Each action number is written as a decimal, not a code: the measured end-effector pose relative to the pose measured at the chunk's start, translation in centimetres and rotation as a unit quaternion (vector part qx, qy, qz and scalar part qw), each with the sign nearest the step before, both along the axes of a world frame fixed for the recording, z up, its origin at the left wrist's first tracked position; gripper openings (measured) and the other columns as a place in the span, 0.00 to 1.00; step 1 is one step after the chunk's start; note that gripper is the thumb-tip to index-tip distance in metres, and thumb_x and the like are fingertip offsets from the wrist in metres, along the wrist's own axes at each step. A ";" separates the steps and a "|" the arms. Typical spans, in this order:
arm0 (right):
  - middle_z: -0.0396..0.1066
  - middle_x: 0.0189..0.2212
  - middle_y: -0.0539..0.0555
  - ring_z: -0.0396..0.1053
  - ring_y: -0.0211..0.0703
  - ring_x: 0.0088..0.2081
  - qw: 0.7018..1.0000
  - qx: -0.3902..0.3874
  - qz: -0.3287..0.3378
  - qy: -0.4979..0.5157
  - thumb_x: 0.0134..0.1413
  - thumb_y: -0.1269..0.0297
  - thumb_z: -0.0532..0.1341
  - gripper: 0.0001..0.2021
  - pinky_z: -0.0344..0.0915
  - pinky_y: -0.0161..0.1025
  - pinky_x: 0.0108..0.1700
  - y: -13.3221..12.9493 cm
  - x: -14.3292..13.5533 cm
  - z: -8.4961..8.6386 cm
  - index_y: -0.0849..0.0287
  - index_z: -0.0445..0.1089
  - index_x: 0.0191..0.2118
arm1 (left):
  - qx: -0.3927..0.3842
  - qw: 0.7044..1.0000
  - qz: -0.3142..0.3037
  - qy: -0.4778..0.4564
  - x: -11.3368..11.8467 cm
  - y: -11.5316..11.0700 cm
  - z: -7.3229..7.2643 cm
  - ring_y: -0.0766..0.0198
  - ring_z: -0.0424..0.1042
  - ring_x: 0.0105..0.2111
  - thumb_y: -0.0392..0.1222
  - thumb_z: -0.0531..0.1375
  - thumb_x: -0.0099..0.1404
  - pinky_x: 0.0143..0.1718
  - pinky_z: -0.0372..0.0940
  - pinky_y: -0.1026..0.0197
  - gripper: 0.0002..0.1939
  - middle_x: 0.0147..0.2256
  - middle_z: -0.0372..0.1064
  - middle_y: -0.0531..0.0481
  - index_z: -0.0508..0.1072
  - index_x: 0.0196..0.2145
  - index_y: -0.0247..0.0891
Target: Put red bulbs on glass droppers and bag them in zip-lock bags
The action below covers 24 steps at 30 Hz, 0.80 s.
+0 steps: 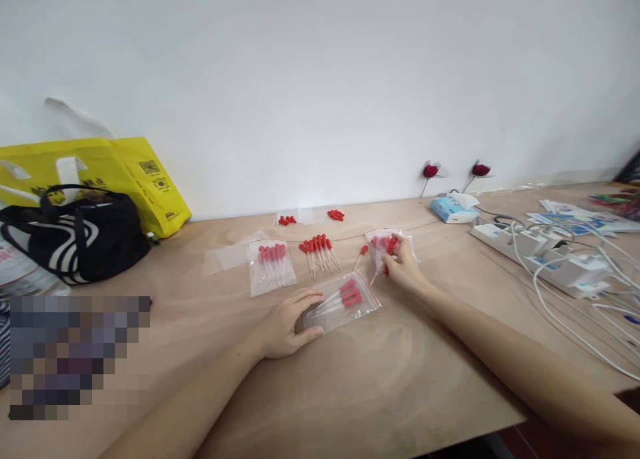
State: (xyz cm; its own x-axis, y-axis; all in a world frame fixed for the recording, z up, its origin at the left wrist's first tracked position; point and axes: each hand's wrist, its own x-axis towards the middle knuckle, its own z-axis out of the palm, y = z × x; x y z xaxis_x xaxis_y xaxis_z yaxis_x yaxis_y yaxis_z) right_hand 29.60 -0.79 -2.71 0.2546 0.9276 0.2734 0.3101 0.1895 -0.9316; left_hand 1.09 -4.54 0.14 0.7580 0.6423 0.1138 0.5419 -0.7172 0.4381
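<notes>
My left hand (pixel 293 322) lies with thumb and fingers spread on the closed end of a clear zip bag (pixel 327 317). Inside that bag are several glass droppers with red bulbs (pixel 351 292). My right hand (pixel 404 264) pinches a red-bulbed dropper (pixel 392 244), its thin tip pointing down toward the table. Just behind those fingers lies another zip bag (pixel 375 235) with red bulbs showing; my hand partly hides it. One loose dropper (pixel 363 250) rests to the left of my right hand. A row of loose droppers (pixel 317 243) lies beyond my left hand, beside a filled zip bag (pixel 273 272).
Small piles of red bulbs (pixel 336 215) lie near the wall on clear bags (pixel 307 214). A tissue pack (pixel 454 207), power strips (pixel 550 255) and white cables occupy the right. On the left are a black bag (pixel 80 235) and a yellow bag (pixel 150 185).
</notes>
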 end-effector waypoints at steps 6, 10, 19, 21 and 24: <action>0.58 0.20 0.41 0.63 0.36 0.18 0.984 -0.031 0.003 0.174 0.42 0.64 0.55 0.24 0.65 0.36 0.21 -2.3 -1.6 -0.6 0.53 0.46 0.46 | 0.002 1.000 0.005 0.003 0.0 0.0 0.0 0.57 0.55 0.55 0.47 0.54 0.59 0.54 0.53 0.52 0.24 0.54 0.56 0.45 0.58 0.52 0.39; 0.59 0.18 0.39 0.63 0.34 0.17 0.976 -0.046 0.012 0.212 0.41 0.63 0.57 0.22 0.65 0.35 0.20 -3.5 -2.5 0.0 0.53 0.47 0.43 | 0.002 1.000 0.013 0.009 0.1 -0.2 0.1 0.56 0.55 0.54 0.47 0.54 0.59 0.54 0.53 0.52 0.24 0.54 0.56 0.44 0.58 0.52 0.38; 0.65 0.19 0.42 0.68 0.38 0.21 0.955 -0.065 0.058 0.284 0.43 0.58 0.58 0.18 0.67 0.40 0.28 -4.3 -2.8 -0.2 0.54 0.48 0.37 | 0.003 1.000 0.020 0.013 0.2 -0.3 0.1 0.56 0.55 0.55 0.48 0.54 0.60 0.54 0.53 0.52 0.25 0.55 0.55 0.44 0.57 0.53 0.38; 0.66 0.20 0.43 0.68 0.37 0.23 0.952 -0.067 0.073 0.289 0.43 0.57 0.59 0.18 0.67 0.39 0.29 -4.2 -2.8 -0.3 0.54 0.50 0.36 | 0.002 1.000 0.023 0.013 0.2 -0.3 0.2 0.56 0.54 0.55 0.48 0.54 0.60 0.54 0.53 0.52 0.25 0.55 0.55 0.44 0.57 0.53 0.38; 0.66 0.21 0.44 0.67 0.35 0.23 0.958 -0.077 0.124 0.247 0.40 0.57 0.62 0.16 0.64 0.35 0.28 -4.2 -2.6 -0.4 0.56 0.56 0.33 | 0.002 0.999 0.029 0.014 0.3 -0.4 0.3 0.55 0.55 0.55 0.48 0.54 0.59 0.54 0.53 0.51 0.26 0.55 0.55 0.44 0.57 0.53 0.38</action>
